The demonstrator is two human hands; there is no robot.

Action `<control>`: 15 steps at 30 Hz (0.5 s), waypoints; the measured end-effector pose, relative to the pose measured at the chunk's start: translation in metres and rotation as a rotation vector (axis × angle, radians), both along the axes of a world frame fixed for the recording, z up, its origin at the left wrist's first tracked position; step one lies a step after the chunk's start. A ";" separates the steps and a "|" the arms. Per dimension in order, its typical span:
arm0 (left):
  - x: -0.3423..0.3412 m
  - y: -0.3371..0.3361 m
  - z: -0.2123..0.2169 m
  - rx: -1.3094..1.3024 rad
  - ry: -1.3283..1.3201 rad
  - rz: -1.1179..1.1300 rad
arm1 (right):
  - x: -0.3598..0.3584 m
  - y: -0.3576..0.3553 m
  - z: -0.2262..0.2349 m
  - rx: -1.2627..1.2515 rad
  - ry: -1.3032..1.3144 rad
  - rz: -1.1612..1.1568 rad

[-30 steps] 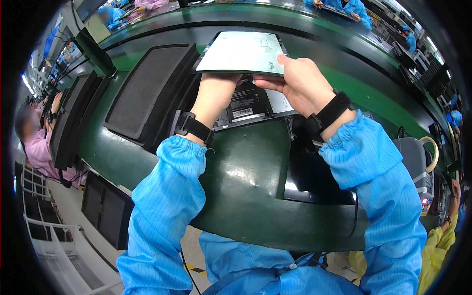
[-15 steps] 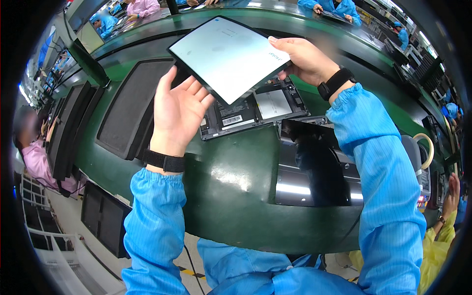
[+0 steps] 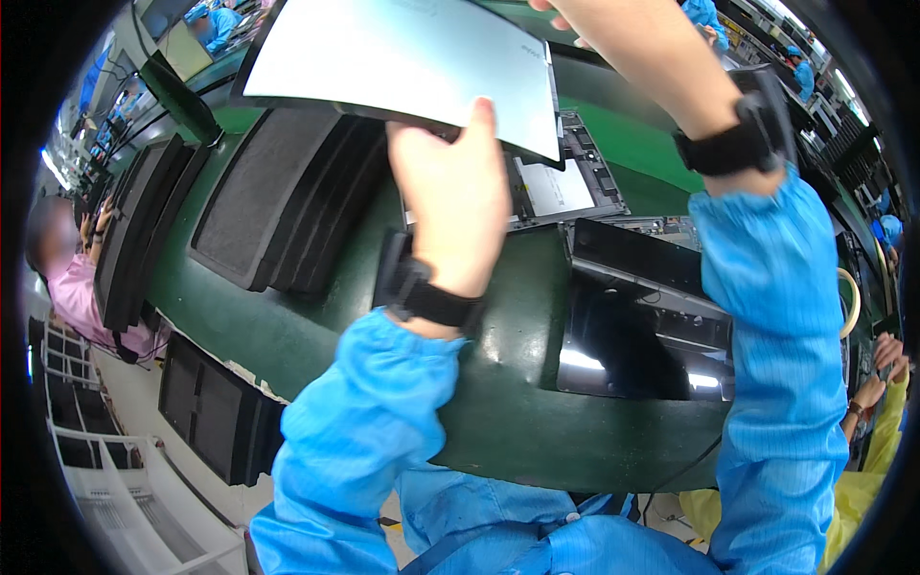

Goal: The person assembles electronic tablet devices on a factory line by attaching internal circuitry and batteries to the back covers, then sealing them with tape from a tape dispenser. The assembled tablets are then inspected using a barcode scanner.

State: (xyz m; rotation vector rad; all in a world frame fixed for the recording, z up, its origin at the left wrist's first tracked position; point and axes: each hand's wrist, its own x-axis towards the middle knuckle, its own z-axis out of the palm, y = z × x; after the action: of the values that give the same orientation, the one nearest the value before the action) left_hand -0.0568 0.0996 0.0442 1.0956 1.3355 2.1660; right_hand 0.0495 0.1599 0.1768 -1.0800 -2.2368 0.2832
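A tablet (image 3: 412, 67) with a lit, pale screen is held tilted at the top of the view, its far edge cut off. My left hand (image 3: 450, 192) grips its near edge, with the thumb over the screen and the fingers underneath. My right hand (image 3: 594, 24) is off the tablet's right side, partly beyond the upper edge; its visible fingertips are apart and hold nothing. Beneath the tablet lies an opened device body (image 3: 565, 187) with a white battery-like block, partly hidden. A glossy black screen panel (image 3: 647, 321) rests near my right forearm.
Black foam trays (image 3: 259, 192) stack on the green bench (image 3: 498, 402) at left, with more trays (image 3: 144, 230) farther left. Another black tray (image 3: 216, 407) sits below the bench edge. A dark post (image 3: 177, 96) rises at the back. Co-workers are on several sides.
The tablet has moved up and left. My right hand has come off its right edge and risen. My left hand has gone from supporting it palm up to gripping its near edge.
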 end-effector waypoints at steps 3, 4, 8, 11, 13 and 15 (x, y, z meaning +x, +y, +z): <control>0.009 0.007 -0.002 0.123 0.202 0.155 | -0.015 -0.010 -0.005 0.783 -0.268 0.564; 0.014 0.020 -0.019 0.195 0.262 0.173 | -0.021 -0.036 -0.011 0.627 -0.153 0.656; 0.037 0.023 -0.029 0.170 0.234 0.099 | -0.023 -0.062 -0.048 0.397 -0.054 0.243; 0.039 0.005 0.000 0.155 0.159 -0.008 | -0.019 -0.066 -0.045 0.424 -0.003 0.049; 0.033 0.004 -0.007 0.154 0.439 0.074 | -0.014 -0.056 -0.051 0.324 0.131 0.075; 0.033 -0.005 -0.012 0.155 0.473 -0.043 | 0.001 -0.045 -0.063 0.191 0.250 0.088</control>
State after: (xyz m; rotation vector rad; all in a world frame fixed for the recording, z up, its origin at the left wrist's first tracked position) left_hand -0.0237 0.0943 0.0320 1.7637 1.3215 2.0831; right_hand 0.0501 0.1152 0.1138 -0.8005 -2.0430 0.2233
